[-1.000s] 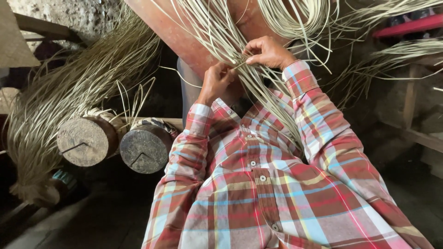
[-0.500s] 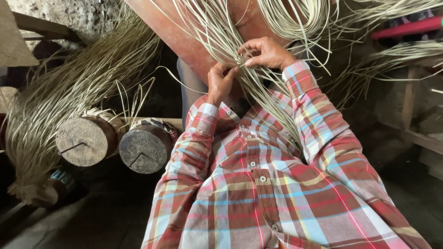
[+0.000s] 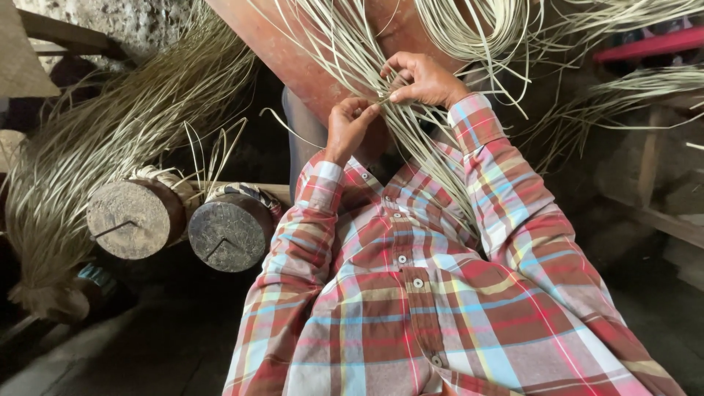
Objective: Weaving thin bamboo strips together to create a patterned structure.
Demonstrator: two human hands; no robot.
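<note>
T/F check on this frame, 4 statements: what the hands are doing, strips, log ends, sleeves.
1. Both hands pinch pale strips at one spot. True: left hand and right hand meet on them.
2. Two round log ends lie at the left of the view. True.
3. The right hand rests on a log end. False: it is up on the strips.
4. The sleeves are plain white. False: red, blue and yellow plaid.

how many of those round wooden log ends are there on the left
2. One round log end sits lower left with pale strips wrapped behind it; the second log end is just right of it, beside the plaid sleeve. More may be hidden under the strip bundles.
</note>
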